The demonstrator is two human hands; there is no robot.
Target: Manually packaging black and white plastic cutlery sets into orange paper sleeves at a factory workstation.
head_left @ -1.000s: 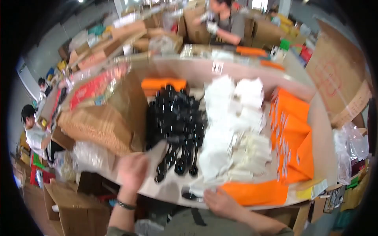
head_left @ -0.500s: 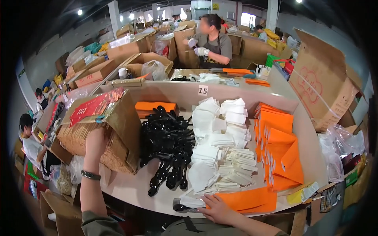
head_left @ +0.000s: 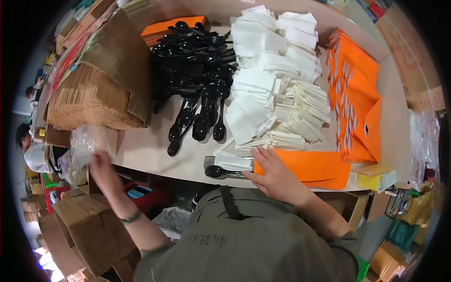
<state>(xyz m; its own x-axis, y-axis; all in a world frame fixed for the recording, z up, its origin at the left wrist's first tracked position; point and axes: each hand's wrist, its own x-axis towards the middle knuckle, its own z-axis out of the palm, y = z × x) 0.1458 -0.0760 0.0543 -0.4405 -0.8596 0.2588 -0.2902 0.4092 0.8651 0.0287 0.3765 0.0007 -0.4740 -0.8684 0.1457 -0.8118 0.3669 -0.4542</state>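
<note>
Left hand (head_left: pixel 101 162) blurred at the table's near-left edge, reaching toward a clear plastic bag (head_left: pixel 82 145) below the box of brown sticks (head_left: pixel 89 101); grip impossible to tell. Farther right, black spoons (head_left: pixel 197 61) heaped within easy reach. Right hand (head_left: pixel 275 176) open, palm flat, pinning an orange envelope (head_left: pixel 314 167), with a single black spoon (head_left: pixel 221 172) and white napkin (head_left: pixel 233 162) just left of its fingertips, gathered for packing.
</note>
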